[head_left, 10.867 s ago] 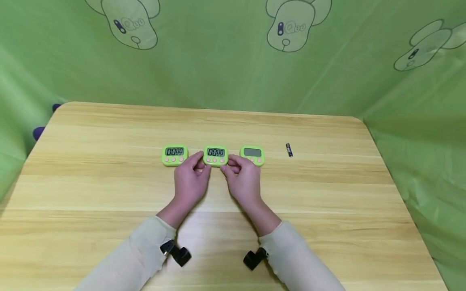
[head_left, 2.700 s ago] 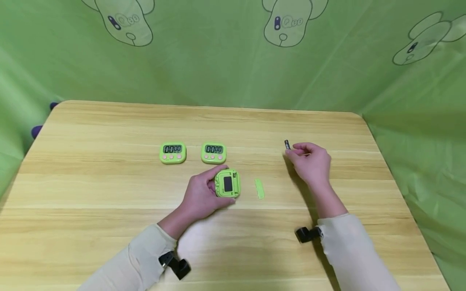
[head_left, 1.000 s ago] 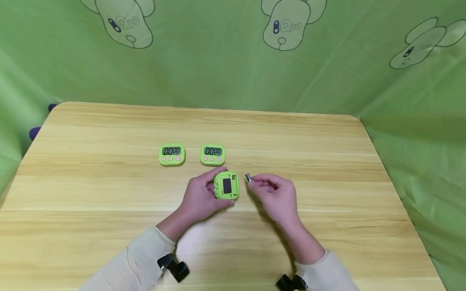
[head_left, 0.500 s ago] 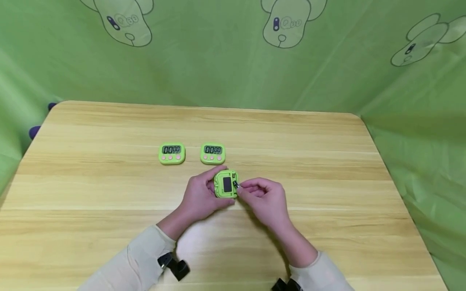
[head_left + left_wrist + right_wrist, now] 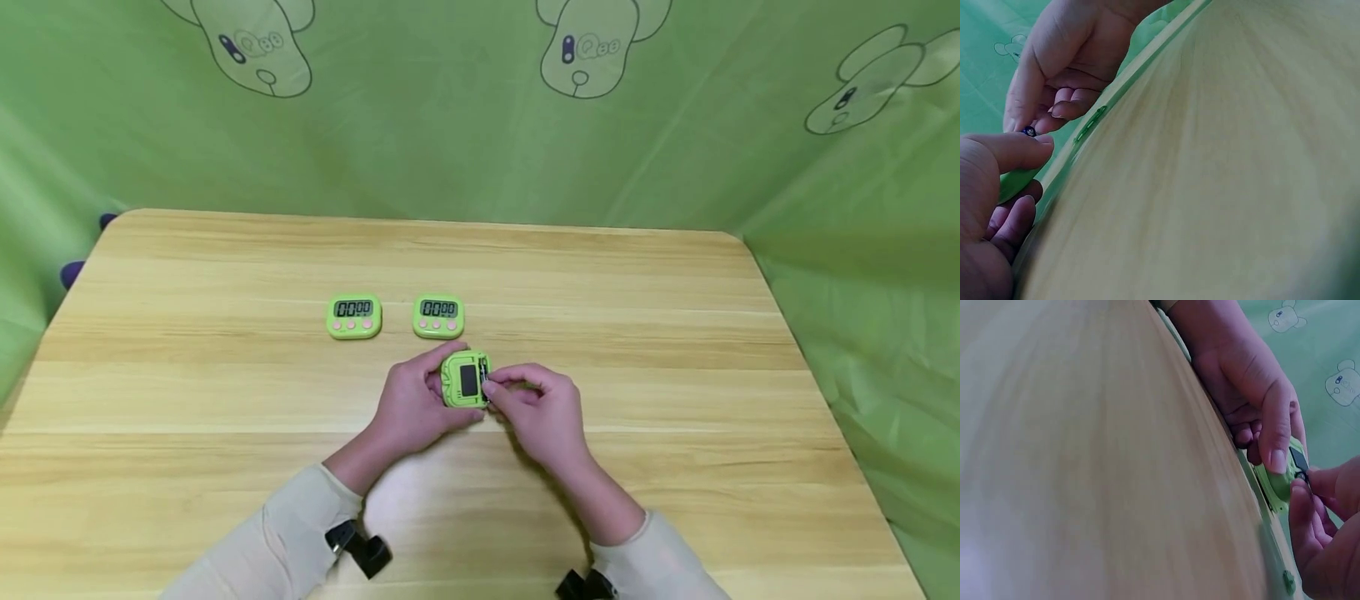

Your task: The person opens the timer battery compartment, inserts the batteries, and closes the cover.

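Observation:
My left hand (image 5: 412, 402) grips a green digital timer (image 5: 455, 390) with its back up, fingers and thumb along opposite edges. The timer's battery slot is uncovered on its right side, beside a dark rectangle. With thumb and finger, my right hand (image 5: 545, 414) pinches a small black battery (image 5: 483, 368) lying lengthwise at the slot. In the left wrist view, the battery's end (image 5: 1029, 131) shows above the left thumb. Whether it sits fully in the slot I cannot tell. A green battery cover (image 5: 1090, 125) lies on the table, hidden by my right hand in the head view.
Two more green timers, one on the left (image 5: 354, 317) and one nearer the middle (image 5: 438, 317), lie face up beyond my hands, both reading 00:00. The wooden table (image 5: 675, 350) meets a green printed curtain (image 5: 450, 150) behind it.
Earlier the right hand picked the battery off the table at the right and brought it left to the timer. Over the last half second the battery has turned in line with the slot.

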The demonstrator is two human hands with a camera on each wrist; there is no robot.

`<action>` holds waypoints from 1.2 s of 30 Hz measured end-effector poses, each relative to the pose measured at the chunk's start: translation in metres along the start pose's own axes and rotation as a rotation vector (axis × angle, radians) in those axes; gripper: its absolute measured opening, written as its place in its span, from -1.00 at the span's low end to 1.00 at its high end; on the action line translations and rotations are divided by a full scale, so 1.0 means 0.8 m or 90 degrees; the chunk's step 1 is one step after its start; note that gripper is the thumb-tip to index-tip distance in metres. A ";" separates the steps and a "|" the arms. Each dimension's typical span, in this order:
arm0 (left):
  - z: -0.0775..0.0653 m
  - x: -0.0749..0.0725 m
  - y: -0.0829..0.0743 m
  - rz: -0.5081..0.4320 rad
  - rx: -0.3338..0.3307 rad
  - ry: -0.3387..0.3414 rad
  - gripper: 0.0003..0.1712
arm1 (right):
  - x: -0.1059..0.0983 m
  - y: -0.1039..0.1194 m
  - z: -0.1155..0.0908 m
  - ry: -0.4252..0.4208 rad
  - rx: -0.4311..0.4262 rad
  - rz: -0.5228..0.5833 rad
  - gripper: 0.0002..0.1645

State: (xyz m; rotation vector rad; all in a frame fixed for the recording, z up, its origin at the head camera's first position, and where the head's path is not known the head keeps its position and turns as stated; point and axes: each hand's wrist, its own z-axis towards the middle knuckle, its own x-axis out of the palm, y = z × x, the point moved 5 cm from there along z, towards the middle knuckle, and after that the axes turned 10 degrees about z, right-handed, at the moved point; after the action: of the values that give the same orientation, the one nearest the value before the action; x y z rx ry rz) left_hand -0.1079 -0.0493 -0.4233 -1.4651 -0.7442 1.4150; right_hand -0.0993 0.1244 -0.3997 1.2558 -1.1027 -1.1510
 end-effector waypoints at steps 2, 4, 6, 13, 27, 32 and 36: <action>0.000 0.000 0.000 0.005 0.001 0.000 -0.07 | -0.002 0.000 0.000 0.008 -0.005 -0.009 -0.85; 0.000 -0.001 -0.001 0.005 0.002 -0.003 -0.07 | -0.005 -0.001 -0.001 0.026 -0.005 -0.009 -0.78; 0.000 -0.002 -0.001 0.002 -0.002 -0.004 -0.06 | -0.007 -0.001 -0.001 0.046 0.000 -0.003 -0.70; -0.001 -0.002 -0.001 -0.011 -0.006 0.004 -0.06 | -0.011 0.004 0.005 0.121 0.002 -0.049 -0.43; 0.001 -0.001 0.002 -0.027 -0.004 -0.002 -0.08 | 0.002 0.004 0.017 0.260 -0.050 -0.209 -0.28; 0.000 -0.001 0.002 -0.051 -0.010 -0.002 -0.07 | 0.003 0.004 0.020 0.243 -0.052 -0.197 -0.31; 0.000 0.000 0.002 -0.071 -0.006 0.001 -0.07 | 0.003 0.002 0.022 0.206 -0.027 -0.142 -0.34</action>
State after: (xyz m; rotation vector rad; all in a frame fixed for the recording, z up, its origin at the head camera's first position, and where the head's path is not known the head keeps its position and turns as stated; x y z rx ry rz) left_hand -0.1079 -0.0503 -0.4246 -1.4098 -0.8198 1.3265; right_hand -0.1167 0.1199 -0.3978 1.4985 -0.7090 -1.0797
